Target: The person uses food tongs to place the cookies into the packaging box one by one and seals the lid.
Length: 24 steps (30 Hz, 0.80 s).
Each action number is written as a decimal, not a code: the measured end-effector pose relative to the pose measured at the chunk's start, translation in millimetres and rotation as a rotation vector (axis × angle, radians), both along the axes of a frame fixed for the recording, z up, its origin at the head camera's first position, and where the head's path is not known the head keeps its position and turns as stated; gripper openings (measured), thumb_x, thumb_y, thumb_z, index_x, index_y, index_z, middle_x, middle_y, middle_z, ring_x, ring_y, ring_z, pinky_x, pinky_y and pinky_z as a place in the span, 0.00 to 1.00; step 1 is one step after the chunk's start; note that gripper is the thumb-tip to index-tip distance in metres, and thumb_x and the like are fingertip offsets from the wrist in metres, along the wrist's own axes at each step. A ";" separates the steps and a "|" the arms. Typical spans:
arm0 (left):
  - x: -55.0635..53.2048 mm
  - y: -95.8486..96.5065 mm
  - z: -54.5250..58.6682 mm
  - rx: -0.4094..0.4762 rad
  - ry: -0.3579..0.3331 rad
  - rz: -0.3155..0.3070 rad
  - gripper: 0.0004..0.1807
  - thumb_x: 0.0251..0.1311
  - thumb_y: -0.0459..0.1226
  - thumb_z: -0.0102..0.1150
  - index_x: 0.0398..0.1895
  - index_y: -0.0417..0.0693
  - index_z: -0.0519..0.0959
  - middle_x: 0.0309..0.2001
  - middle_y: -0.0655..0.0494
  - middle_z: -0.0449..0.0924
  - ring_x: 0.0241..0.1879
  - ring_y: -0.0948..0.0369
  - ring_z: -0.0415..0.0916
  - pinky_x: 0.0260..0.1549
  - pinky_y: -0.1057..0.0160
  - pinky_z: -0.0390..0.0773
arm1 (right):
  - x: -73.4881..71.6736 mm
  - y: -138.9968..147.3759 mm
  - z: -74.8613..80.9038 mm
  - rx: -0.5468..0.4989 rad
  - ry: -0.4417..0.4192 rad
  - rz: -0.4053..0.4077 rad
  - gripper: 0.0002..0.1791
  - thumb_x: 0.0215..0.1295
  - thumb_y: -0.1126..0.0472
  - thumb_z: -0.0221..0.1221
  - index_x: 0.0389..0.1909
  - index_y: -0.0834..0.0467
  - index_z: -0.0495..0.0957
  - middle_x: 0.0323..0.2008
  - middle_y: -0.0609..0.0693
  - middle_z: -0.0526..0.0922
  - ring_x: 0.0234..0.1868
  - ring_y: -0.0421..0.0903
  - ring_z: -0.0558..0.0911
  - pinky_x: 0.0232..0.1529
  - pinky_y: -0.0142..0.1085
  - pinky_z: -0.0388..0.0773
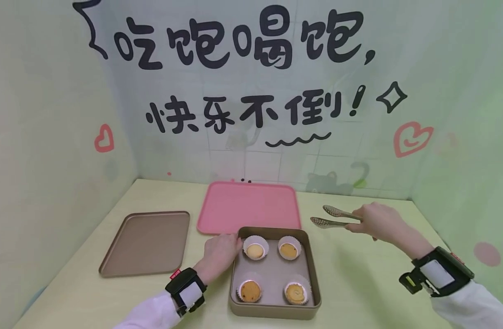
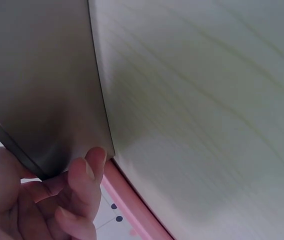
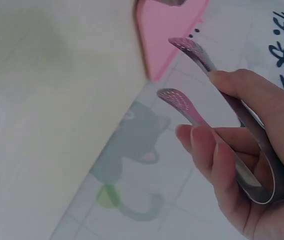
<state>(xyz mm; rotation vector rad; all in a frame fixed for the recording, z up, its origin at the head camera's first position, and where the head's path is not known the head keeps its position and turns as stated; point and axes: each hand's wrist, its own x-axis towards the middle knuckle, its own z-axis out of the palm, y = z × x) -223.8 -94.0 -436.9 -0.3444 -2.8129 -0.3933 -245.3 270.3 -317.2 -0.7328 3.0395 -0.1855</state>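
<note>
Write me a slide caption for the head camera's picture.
Left hand gripping a deep pan of four cookies in paper cups, right hand holding parted tongs, a pink tray behind.

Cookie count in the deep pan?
4, in the deep pan: far-left cookie, far-right cookie, near-left cookie, near-right cookie. Each sits in a paper cup; any stacked underneath would be hidden.

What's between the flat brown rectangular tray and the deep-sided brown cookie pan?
In the head view: the person's left hand, holding the pan, and pale tabletop.
</note>
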 end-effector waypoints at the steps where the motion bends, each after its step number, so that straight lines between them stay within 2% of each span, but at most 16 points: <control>1: 0.2 -0.2 -0.1 0.002 0.001 -0.002 0.17 0.65 0.37 0.54 0.16 0.47 0.70 0.14 0.59 0.62 0.15 0.62 0.64 0.11 0.60 0.68 | -4.8 2.1 -5.3 -0.012 -0.003 -0.024 0.14 0.61 0.53 0.64 0.20 0.52 0.74 0.15 0.42 0.71 0.10 0.38 0.73 0.16 0.36 0.69; 5: 0.7 -0.1 -0.7 0.010 0.015 -0.007 0.17 0.65 0.37 0.55 0.16 0.46 0.71 0.14 0.59 0.62 0.15 0.62 0.64 0.10 0.60 0.68 | -23.8 9.5 -28.0 -0.071 -0.017 -0.125 0.16 0.62 0.53 0.63 0.18 0.54 0.74 0.13 0.44 0.72 0.11 0.41 0.76 0.15 0.36 0.69; 13: 1.5 1.0 -0.6 0.023 0.036 -0.004 0.17 0.64 0.37 0.56 0.16 0.46 0.71 0.14 0.58 0.64 0.15 0.60 0.67 0.11 0.58 0.69 | -52.4 15.6 -69.2 -0.105 -0.019 -0.291 0.23 0.62 0.49 0.61 0.13 0.59 0.73 0.09 0.47 0.74 0.12 0.44 0.78 0.13 0.38 0.69; 19: 0.3 1.2 -3.1 0.030 0.037 -0.013 0.17 0.64 0.37 0.56 0.16 0.46 0.72 0.14 0.59 0.63 0.15 0.62 0.66 0.10 0.58 0.69 | -62.2 11.1 -86.9 -0.122 -0.044 -0.412 0.28 0.63 0.45 0.60 0.10 0.59 0.71 0.07 0.48 0.73 0.12 0.45 0.77 0.13 0.39 0.69; 24: -1.1 -0.3 -3.7 0.032 0.039 0.000 0.16 0.64 0.37 0.56 0.16 0.45 0.73 0.14 0.58 0.63 0.15 0.61 0.66 0.10 0.58 0.68 | -63.5 2.0 -94.3 -0.153 -0.053 -0.472 0.26 0.65 0.46 0.59 0.15 0.61 0.73 0.10 0.50 0.75 0.13 0.46 0.77 0.15 0.39 0.70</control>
